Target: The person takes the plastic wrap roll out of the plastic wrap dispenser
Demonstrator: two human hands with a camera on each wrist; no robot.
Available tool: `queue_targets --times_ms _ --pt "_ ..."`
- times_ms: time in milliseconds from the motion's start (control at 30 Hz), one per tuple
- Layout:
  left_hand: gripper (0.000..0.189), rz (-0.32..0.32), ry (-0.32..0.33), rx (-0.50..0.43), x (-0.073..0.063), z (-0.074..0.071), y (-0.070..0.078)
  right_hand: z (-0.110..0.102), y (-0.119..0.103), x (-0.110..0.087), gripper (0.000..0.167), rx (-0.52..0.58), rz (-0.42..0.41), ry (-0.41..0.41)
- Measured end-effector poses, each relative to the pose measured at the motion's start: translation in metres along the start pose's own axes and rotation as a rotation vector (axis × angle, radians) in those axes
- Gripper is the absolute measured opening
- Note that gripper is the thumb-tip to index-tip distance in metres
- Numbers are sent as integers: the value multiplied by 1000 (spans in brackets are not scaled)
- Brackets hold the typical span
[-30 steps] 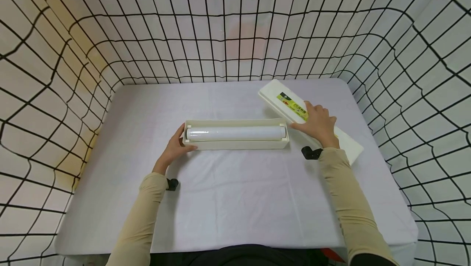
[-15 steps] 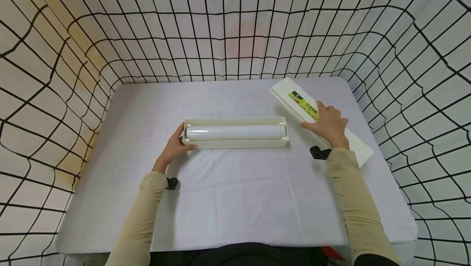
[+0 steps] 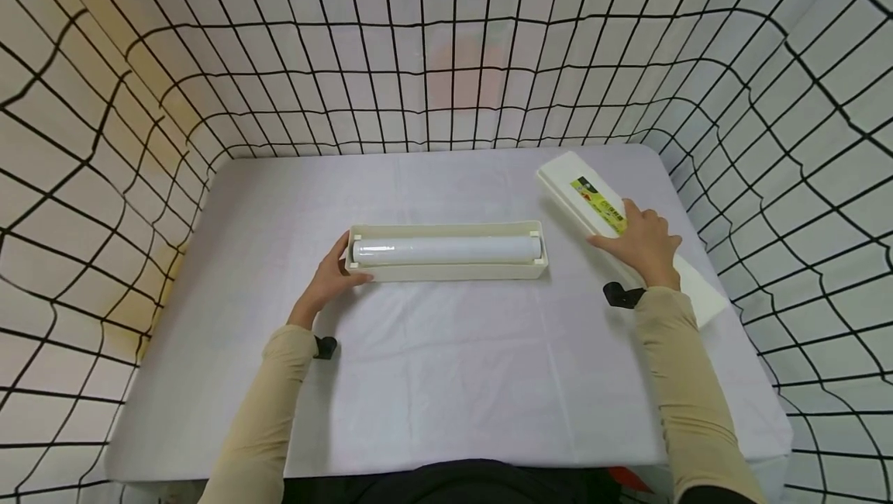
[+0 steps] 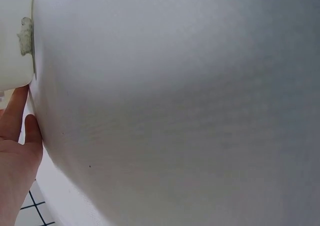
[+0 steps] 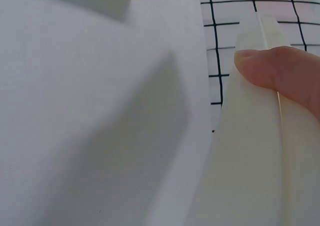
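Observation:
A long cream box [image 3: 446, 273] lies crosswise at the middle of the table, its top uncovered, with a shiny white film roll [image 3: 446, 250] inside. My left hand [image 3: 326, 279] holds its left end, thumb at the front and fingers behind; in the left wrist view part of the box [image 4: 12, 50] shows at the upper left. On the right, my right hand [image 3: 645, 246] grips a long cream lid [image 3: 563, 176] with a yellow-green label [image 3: 598, 204]. The lid slants and seems raised, with a shadow beside it. My thumb [image 5: 265, 68] presses its side in the right wrist view.
A white cloth covers the table [image 3: 446, 372]. Black wire mesh [image 3: 439, 70] encloses the back and both sides. The lid's near end lies close to the table's right edge.
My right hand has moved the lid to the right and slightly nearer, away from the box. The left hand and the box have stayed in place.

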State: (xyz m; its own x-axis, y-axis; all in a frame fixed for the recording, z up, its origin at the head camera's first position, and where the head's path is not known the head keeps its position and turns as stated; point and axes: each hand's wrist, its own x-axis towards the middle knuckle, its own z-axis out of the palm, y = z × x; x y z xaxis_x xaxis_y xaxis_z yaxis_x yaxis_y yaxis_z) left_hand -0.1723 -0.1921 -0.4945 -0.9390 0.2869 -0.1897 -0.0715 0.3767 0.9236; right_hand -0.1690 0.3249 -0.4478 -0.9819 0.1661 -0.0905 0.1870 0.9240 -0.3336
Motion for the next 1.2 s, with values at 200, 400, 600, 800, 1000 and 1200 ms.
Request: queue_targets --times_ms 200,400,600,800,1000,1200 --pt "97 8 6 -21 0 0 -2 -2 12 0 102 12 33 -3" --pt "98 11 8 -32 1 1 -3 -3 26 -5 101 42 72 6" --pt "97 8 10 -28 -1 1 -1 -3 44 -6 103 34 108 19" --pt "96 13 10 -14 -4 0 1 -1 62 -10 105 42 141 19" --pt "100 6 9 -14 2 -2 -12 2 78 -14 103 46 172 2" --pt "100 47 18 15 12 -3 -31 5 95 -21 102 69 245 -23"
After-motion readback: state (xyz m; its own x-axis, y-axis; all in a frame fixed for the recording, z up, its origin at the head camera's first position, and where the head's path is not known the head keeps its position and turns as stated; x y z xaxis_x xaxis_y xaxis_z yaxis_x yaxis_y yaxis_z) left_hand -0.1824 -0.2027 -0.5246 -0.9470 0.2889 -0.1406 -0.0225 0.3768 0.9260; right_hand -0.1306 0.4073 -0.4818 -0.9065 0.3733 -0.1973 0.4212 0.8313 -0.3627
